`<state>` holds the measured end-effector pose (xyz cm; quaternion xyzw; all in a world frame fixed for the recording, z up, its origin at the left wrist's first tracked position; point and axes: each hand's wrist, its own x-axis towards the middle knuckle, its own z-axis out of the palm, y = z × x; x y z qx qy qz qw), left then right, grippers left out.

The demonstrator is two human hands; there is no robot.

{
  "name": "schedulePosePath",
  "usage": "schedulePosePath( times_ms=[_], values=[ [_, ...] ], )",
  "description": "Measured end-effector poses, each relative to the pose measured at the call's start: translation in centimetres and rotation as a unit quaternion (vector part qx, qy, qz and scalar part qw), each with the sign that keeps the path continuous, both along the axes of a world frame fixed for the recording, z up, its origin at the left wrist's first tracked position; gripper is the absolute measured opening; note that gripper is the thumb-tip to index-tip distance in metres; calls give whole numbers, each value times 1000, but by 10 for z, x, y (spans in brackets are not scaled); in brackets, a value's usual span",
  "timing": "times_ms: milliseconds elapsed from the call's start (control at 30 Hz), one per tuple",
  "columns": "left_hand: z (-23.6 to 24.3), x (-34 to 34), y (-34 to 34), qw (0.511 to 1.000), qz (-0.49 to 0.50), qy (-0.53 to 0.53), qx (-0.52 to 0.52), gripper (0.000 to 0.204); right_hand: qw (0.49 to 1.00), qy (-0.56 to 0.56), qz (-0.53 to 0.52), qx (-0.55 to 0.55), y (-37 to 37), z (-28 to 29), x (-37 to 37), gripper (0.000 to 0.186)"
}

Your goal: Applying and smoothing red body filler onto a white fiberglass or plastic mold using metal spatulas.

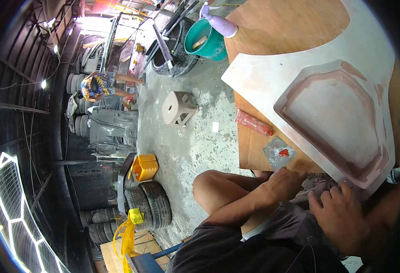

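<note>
A white moulded panel (254, 68) with a raised, hollowed frame lies on a plywood-topped table (282, 22); pinkish-brown smears run along the frame. My left hand (282, 185) is at the table's near edge, back upward and fingers curled; whatever they hold, if anything, is hidden. Close beyond it lies a thin grey square plate (273, 148) bearing a red dab of paste (283, 153). A red tube (253, 123) rests beside the plate. By the panel's near corner, over my lap, my right hand (343, 218) has its fingers bent but apart, with nothing visible in them.
A lilac spray bottle (220, 22) and a green bucket (204, 41) are beyond the table's far left side. On the concrete floor stand a beige stool (179, 108), a yellow container (144, 167) and stacked tyres (156, 204). Another person (101, 86) bends over at the far left.
</note>
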<state>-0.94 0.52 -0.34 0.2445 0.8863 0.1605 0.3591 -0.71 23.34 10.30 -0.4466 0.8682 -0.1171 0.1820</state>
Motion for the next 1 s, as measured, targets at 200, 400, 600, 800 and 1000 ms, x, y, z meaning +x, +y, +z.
schedulePosePath(
  times_ms=[200,400,600,800,1000],
  values=[
    [16,3,-1,999,-25,-18,-13,43,1000,25,-6,-14,-4,10,8,28],
    [20,2,0,1000,-13,-15,7,34,999,36,-12,-16,-4,10,10,28],
    [21,1,2,1000,-17,-25,1,30,999,34,-7,-12,-3,10,10,29],
    [19,1,1,1000,-17,-21,-4,31,1000,24,-4,-4,-4,9,9,29],
    [20,0,3,1000,-9,-21,-6,33,1000,13,-4,2,-3,6,9,31]
  ],
)
